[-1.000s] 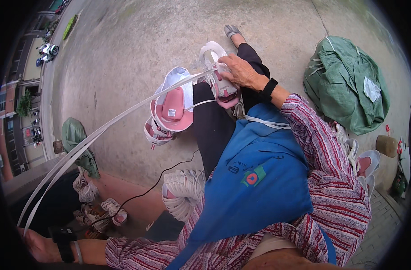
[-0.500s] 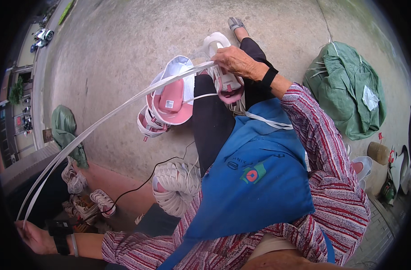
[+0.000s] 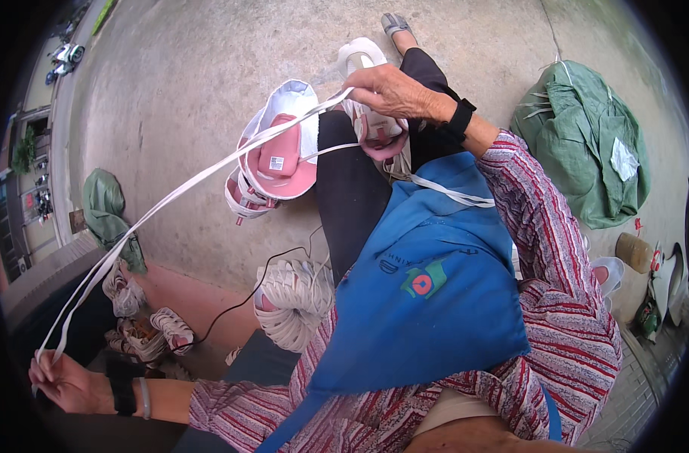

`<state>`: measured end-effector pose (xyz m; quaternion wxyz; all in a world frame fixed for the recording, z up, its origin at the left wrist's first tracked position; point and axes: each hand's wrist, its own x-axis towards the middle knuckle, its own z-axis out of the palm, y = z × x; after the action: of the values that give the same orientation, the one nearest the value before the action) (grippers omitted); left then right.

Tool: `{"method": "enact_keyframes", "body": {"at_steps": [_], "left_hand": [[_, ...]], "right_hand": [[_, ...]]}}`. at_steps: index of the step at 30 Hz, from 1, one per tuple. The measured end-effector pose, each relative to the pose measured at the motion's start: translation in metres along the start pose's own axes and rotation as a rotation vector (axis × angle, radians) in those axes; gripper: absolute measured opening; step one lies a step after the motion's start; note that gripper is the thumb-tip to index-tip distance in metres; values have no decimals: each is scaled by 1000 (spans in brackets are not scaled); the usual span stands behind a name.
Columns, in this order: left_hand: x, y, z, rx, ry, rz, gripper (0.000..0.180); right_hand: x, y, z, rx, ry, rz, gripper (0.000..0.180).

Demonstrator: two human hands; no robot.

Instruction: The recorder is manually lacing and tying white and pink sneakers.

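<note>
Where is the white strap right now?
Head view: the white strap runs taut from the left hand, lower left, to the right hand beside the pink-and-white sandal.

White strap (image 3: 186,185), pink/white sandal (image 3: 280,155), blue apron (image 3: 427,294), red-striped sleeve (image 3: 556,249), green sack (image 3: 586,143).

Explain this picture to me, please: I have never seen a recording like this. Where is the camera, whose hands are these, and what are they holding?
The camera sits on a person's head and looks down through a fisheye lens, so straight edges bend. The person wears a striped shirt and a blue apron. The right hand is stretched forward and pinches white straps over a sandal on the knee. The left hand, far out to the side, holds the other end, so the straps run taut between the hands. A pink and white sandal lies on the concrete ground, with a bundle of white straps nearer and a green sack to the right.
</note>
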<state>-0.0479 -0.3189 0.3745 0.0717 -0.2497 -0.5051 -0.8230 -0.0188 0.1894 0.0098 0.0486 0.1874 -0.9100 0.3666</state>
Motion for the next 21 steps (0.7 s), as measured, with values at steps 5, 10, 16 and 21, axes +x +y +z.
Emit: {"method": "enact_keyframes", "body": {"at_steps": [5,10,16,21], "left_hand": [[-66,-142,65,89,-72,-181,16],[-99,-263,113,-11,-105,-459,21],[-139,-336,156,-73,-94,-665,23],[-150,-343,174,-1,-151,-705,28]], "right_hand": [[-39,-4,-37,93,129,81,17],[-100,36,-53,-170,12,140,17],[-78,-11,-47,-85,332,179,10],[-40,-89,-31,375,344,114,12]]}}
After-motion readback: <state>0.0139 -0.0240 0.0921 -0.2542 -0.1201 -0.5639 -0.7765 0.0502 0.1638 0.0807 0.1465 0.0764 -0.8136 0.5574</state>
